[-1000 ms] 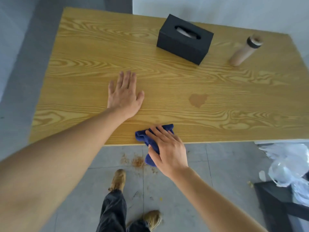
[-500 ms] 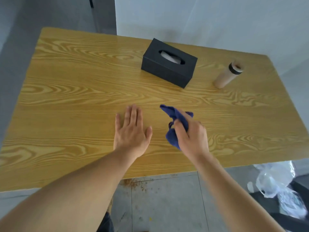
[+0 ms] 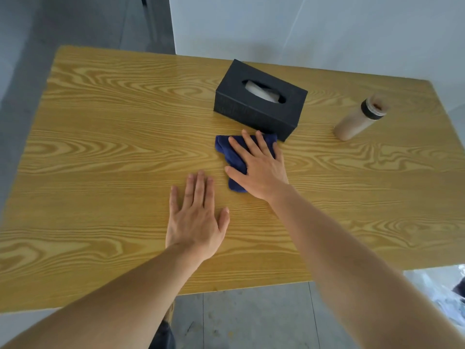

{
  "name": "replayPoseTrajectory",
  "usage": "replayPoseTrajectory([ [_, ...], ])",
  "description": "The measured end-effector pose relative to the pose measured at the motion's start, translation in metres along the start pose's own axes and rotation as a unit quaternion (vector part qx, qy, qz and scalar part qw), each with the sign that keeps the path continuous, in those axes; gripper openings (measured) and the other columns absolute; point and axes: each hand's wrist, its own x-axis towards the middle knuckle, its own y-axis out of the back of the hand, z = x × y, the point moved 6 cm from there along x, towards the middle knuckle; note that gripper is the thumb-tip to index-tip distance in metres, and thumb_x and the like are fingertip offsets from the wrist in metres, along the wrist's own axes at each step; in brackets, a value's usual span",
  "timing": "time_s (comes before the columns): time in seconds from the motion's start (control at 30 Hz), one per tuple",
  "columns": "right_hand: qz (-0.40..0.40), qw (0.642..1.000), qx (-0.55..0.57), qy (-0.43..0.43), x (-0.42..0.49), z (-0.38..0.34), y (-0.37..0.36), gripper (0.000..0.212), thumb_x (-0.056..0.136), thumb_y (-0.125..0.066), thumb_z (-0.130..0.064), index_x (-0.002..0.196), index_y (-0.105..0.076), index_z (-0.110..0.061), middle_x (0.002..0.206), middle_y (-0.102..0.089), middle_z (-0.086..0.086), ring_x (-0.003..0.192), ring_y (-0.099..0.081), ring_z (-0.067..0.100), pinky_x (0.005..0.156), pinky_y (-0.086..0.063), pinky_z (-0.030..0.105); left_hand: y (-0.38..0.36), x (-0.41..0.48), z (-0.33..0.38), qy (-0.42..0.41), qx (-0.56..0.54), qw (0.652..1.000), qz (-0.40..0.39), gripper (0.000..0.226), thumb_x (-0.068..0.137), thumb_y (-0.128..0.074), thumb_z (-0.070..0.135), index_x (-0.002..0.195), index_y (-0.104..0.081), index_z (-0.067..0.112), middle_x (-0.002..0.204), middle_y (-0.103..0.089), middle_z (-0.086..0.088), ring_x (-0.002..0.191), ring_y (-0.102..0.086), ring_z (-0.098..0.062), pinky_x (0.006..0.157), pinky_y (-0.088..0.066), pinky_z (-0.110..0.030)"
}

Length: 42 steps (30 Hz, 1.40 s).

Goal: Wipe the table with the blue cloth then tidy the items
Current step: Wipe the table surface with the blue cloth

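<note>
The blue cloth [image 3: 230,152] lies bunched on the wooden table [image 3: 100,137], just in front of the black tissue box [image 3: 259,100]. My right hand [image 3: 259,167] presses flat on the cloth, fingers spread toward the box. My left hand [image 3: 196,220] rests palm down on the bare wood, nearer to me and slightly left of the cloth, holding nothing. A beige bottle [image 3: 357,119] with a black band stands tilted in view at the back right of the table.
A white wall [image 3: 302,28] runs behind the table's far edge. Grey floor [image 3: 239,321] shows below the near edge. Crumpled clear plastic [image 3: 442,290] lies on the floor at the lower right.
My right hand carried the cloth from the table's near edge up to the middle and now presses it flat in front of the tissue box. The left hand stayed flat on the table.
</note>
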Motion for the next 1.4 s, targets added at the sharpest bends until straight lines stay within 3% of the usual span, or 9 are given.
replayPoseTrajectory([
  [0.5, 0.006, 0.998, 0.021, -0.061, -0.089, 0.028, -0.020, 0.078, 0.094, -0.027, -0.079, 0.163, -0.002, -0.053, 0.176, 0.007, -0.011, 0.162, 0.013, 0.021, 0.127, 0.003, 0.060, 0.002, -0.002, 0.000, 0.015, 0.010, 1.000, 0.022, 0.081, 0.102, -0.003, 0.062, 0.167, 0.008, 0.015, 0.177, 0.012, -0.007, 0.163, 0.013, -0.025, 0.131, 0.001, -0.055],
  [0.63, 0.014, 0.997, 0.022, -0.073, -0.123, 0.030, -0.028, 0.072, 0.097, -0.018, -0.078, 0.163, -0.003, -0.052, 0.176, 0.007, -0.011, 0.162, 0.012, 0.021, 0.127, 0.002, 0.059, 0.002, -0.002, 0.000, 0.022, 0.011, 0.999, 0.024, 0.080, 0.103, -0.006, 0.061, 0.167, 0.008, 0.016, 0.177, 0.011, -0.006, 0.163, 0.013, -0.025, 0.131, 0.001, -0.056],
  [0.97, 0.050, 0.995, 0.035, -0.078, -0.196, 0.021, -0.049, 0.065, 0.105, -0.014, -0.063, 0.166, -0.013, -0.040, 0.176, -0.001, -0.010, 0.162, 0.007, 0.014, 0.130, 0.005, 0.043, 0.004, -0.003, 0.000, 0.017, 0.019, 0.999, 0.028, 0.081, 0.104, -0.008, 0.062, 0.167, 0.007, 0.014, 0.177, 0.010, -0.007, 0.163, 0.011, -0.027, 0.130, 0.001, -0.057],
  [1.23, 0.114, 0.985, 0.104, -0.073, -0.236, 0.014, -0.055, 0.062, 0.108, -0.019, -0.058, 0.161, -0.038, -0.031, 0.171, -0.024, -0.011, 0.160, -0.014, 0.008, 0.130, -0.014, 0.037, 0.005, -0.002, 0.005, 0.028, 0.014, 1.000, 0.002, 0.078, 0.105, -0.008, 0.058, 0.167, 0.009, 0.013, 0.176, 0.014, -0.010, 0.162, 0.013, -0.029, 0.130, 0.002, -0.057],
  [1.4, 0.185, 0.965, 0.166, -0.078, -0.265, 0.015, -0.058, 0.059, 0.111, -0.024, -0.055, 0.143, -0.064, -0.028, 0.157, -0.053, -0.008, 0.152, -0.036, 0.007, 0.121, -0.033, 0.037, 0.003, -0.014, 0.062, -0.048, -0.044, 0.998, 0.019, 0.075, 0.106, -0.007, 0.056, 0.167, 0.009, 0.016, 0.176, 0.015, -0.006, 0.162, 0.012, -0.024, 0.131, 0.004, -0.050],
])
